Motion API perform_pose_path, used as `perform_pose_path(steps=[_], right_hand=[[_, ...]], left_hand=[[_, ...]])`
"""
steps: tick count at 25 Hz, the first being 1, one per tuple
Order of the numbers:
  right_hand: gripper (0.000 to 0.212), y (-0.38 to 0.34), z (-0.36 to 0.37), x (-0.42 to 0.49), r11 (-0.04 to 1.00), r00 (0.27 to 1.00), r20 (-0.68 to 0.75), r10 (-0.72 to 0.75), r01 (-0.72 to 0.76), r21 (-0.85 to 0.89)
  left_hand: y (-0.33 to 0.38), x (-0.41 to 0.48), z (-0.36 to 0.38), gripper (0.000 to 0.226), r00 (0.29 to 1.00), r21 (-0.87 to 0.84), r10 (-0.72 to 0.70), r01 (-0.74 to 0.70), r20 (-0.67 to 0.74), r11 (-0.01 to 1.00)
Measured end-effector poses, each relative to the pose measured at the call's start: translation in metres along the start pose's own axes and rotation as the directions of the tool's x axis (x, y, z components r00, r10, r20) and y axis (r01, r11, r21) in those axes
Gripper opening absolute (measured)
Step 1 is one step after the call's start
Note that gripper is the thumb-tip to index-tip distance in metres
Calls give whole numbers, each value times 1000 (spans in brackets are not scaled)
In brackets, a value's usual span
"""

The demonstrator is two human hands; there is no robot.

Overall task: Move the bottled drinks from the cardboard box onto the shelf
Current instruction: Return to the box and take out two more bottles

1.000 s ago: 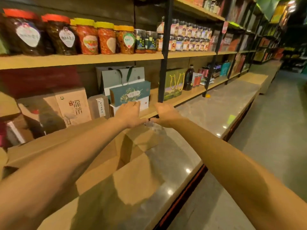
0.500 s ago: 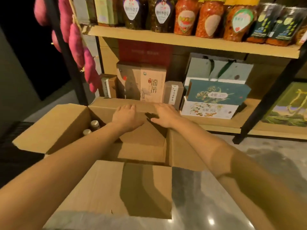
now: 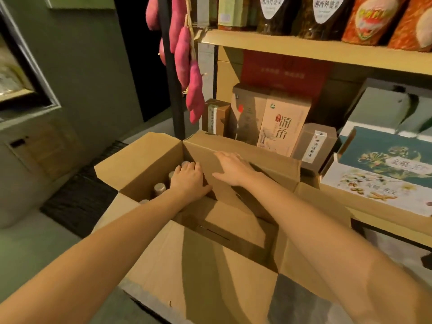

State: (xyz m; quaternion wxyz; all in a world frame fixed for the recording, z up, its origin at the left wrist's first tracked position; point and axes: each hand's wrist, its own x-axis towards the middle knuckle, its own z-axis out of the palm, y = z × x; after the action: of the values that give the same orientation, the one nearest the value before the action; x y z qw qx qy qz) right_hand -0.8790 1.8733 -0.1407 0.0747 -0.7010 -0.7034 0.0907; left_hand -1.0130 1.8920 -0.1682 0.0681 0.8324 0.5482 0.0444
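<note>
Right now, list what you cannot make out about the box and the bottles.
All in the head view:
- Bottles: only a few caps show; the bodies and the count are hidden by the cardboard box wall and the left hand.
- Left hand grip: fingers curl down out of sight, so whether it holds a bottle is unclear.
- Box floor: shadowed, partly covered by the flap under the right hand.
- Jars on the upper shelf: cut off by the top edge.
</note>
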Motion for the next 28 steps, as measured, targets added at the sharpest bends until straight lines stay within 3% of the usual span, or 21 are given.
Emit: perform_pose_path(steps=[5, 10, 12, 15, 17, 20, 24, 28], right_hand=[[63, 13, 22, 31, 989, 987, 72, -143, 140, 40], [64, 33, 53, 68, 948, 942, 184, -280, 242, 206], [64, 34, 69, 84, 925, 929, 213, -301, 231, 303], [65, 31, 98, 98, 878, 947, 189, -260, 150, 455], [66, 26, 119, 105, 834, 961, 155, -231, 113, 540], [64, 18, 144, 114, 805, 979, 65, -192, 119, 582], [57, 8, 174, 127, 714, 991, -31, -130, 115, 690], [47, 0, 190, 135, 583, 999, -38, -30, 49, 811]], left_hand=[[1, 1, 24, 73, 980, 42, -200, 200, -2, 979], [7, 17, 44, 69, 909, -70, -417, 416, 11, 907], [10, 26, 51, 74, 826, -201, -564, 549, -17, 811], [14, 43, 62, 76, 585, -488, -811, 702, -20, 518], [15, 55, 74, 72, 428, -651, -904, 690, 15, 316], [13, 70, 92, 67, 275, -771, -960, 622, 52, 137], [3, 86, 115, 58, 195, -841, -978, 540, 75, 43], [-3, 95, 134, 53, 174, -865, -984, 498, 39, 54]])
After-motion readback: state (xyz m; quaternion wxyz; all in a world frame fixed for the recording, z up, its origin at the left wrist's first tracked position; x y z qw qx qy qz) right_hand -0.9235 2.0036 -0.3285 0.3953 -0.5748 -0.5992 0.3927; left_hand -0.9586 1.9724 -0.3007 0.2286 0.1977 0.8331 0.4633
